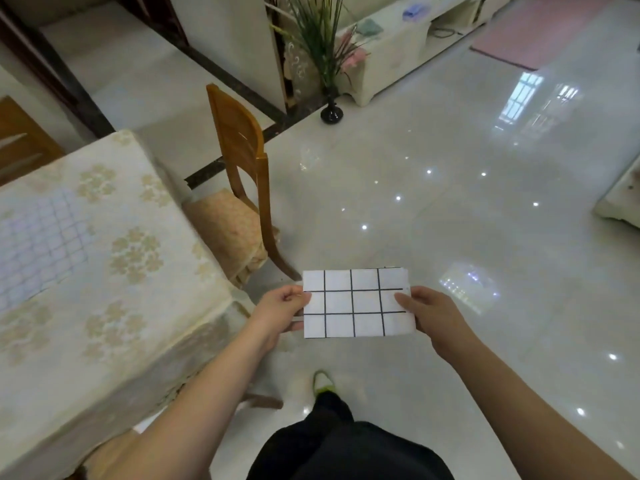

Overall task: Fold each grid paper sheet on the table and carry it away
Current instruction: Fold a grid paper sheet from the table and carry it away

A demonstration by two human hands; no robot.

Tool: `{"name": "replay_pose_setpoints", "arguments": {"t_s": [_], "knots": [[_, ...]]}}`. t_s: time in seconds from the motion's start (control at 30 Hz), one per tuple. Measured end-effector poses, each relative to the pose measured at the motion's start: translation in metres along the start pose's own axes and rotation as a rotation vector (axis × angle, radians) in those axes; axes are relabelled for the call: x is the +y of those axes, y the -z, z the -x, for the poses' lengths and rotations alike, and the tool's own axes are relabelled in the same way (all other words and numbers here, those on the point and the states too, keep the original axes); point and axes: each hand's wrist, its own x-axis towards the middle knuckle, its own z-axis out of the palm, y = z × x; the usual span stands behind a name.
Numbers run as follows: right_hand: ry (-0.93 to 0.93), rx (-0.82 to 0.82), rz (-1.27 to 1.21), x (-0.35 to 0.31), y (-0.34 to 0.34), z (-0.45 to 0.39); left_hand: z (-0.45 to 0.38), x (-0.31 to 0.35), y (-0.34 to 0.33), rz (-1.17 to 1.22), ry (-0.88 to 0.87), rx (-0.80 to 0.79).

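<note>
A folded grid paper sheet (pixel 356 303), white with black lines, is held flat in the air over the floor, to the right of the table. My left hand (pixel 278 311) pinches its left edge and my right hand (pixel 433 317) pinches its right edge. Another grid paper sheet (pixel 41 240) lies unfolded on the table (pixel 114 306), which is covered with a cream floral cloth, at the far left.
A wooden chair (pixel 242 168) with a cushioned seat stands at the table's right side. A black vase with plants (pixel 331 112) stands on the glossy tiled floor ahead. A white low cabinet (pixel 398 53) is beyond it. My foot (pixel 323 381) is below the paper.
</note>
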Motion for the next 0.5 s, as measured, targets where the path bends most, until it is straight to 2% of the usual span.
{"name": "replay_pose_setpoints", "arguments": {"t_s": [0.5], "knots": [[-0.039, -0.015, 0.065, -0.098, -0.017, -0.156, -0.163, 0.104, 0.019, 0.044, 0.025, -0.097]]}}
